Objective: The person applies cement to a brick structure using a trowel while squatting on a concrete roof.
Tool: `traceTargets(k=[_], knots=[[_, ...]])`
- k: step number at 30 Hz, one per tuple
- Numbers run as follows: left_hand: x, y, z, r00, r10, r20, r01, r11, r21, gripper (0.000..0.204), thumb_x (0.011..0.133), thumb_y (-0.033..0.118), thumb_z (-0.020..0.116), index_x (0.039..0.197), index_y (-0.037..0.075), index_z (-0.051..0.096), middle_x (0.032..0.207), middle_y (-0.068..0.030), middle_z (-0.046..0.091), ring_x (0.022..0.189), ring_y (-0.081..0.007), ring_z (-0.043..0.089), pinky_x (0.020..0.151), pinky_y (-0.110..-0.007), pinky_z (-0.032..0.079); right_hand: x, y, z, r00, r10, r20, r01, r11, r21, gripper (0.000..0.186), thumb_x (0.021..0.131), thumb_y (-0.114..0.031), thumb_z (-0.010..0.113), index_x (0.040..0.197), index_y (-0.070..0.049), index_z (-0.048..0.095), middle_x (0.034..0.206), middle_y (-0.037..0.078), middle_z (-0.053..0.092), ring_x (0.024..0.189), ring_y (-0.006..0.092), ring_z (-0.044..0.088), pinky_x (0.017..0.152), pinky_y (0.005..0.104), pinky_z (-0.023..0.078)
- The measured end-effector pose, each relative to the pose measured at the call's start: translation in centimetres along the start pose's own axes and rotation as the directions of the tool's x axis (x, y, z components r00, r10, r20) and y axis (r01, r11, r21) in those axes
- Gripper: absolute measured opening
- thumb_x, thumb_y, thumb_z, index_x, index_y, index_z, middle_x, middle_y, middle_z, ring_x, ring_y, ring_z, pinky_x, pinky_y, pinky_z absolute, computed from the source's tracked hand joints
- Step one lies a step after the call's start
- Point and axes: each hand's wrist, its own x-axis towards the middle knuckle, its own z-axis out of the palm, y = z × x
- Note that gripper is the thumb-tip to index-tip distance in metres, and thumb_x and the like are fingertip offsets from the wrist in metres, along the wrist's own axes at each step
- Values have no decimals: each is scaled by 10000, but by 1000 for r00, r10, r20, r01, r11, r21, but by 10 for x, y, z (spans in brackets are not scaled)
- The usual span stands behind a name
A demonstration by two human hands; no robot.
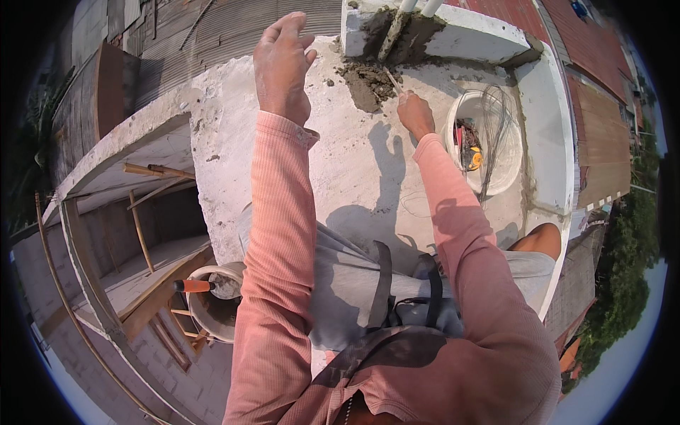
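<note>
My left hand (282,67) is raised near the back edge of the white concrete ledge (241,156), fingers apart and loosely curved, holding nothing visible. Lower and to its right, my right hand (414,112) grips a thin tool (389,78) angled into a mound of wet grey mortar (365,85). More mortar is smeared around white pipes (428,7) and on the low wall (471,35) beside them. Just right of my right forearm stands a white bucket (506,170) with wire and small tools, one yellow.
Another bucket (212,319) holding an orange-handled tool (195,286) stands left of my legs. The ledge drops to an unfinished block structure (106,354) with wooden poles (142,234) on the left. Corrugated roofs (177,35) lie beyond; a white parapet (545,127) edges the right.
</note>
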Motion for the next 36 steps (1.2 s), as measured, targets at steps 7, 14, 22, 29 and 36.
traceTargets(k=[7, 14, 22, 29, 36], knots=[[-14, 6, 15, 999, -18, 33, 19, 1000, -15, 543, 991, 308, 620, 1407, -12, 483, 1428, -211, 469, 1238, -295, 552, 1012, -396, 487, -10, 44, 33, 901, 400, -169, -335, 888, 316, 386, 1010, -319, 466, 1108, 24, 613, 1157, 327, 638, 1135, 467, 614, 975, 522, 484], [-38, 16, 21, 999, 52, 5, -52, 996, 71, 497, 990, 303, 618, 1366, -8, 524, 1392, -195, 494, 1211, -292, 562, 1001, -398, 485, 31, 14, 68, 853, -117, -509, 180, 981, 77, 595, 992, -424, 547, 1406, -3, 474, 1337, 253, 495, 1301, 424, 444, 1103, 545, 337], [-48, 10, 50, 991, 86, 102, -92, 994, 56, 431, 978, 286, 597, 1277, -21, 547, 1288, -211, 515, 1153, -325, 565, 998, -417, 458, 56, -50, 95, 928, -88, -361, 155, 974, 162, 920, 851, -755, 579, 1492, -110, 436, 1556, 235, 300, 1428, 471, 276, 1177, 544, 266], [-37, 6, 50, 994, 61, 93, -64, 997, 32, 381, 968, 271, 579, 1199, -31, 567, 1197, -225, 533, 1103, -354, 568, 995, -434, 435, 41, -63, 85, 841, -382, -384, 356, 924, -138, 708, 845, -588, 711, 1402, -175, 572, 1478, 172, 451, 1377, 436, 347, 1136, 546, 320], [-44, -24, 82, 994, 66, -92, -43, 972, 232, 406, 971, 258, 561, 1240, -39, 491, 1278, -286, 480, 1184, -448, 517, 1037, -460, 405, 40, -66, 127, 889, -364, -279, 351, 931, -99, 599, 868, -545, 712, 1298, -142, 605, 1278, 139, 529, 1175, 373, 454, 983, 487, 398]])
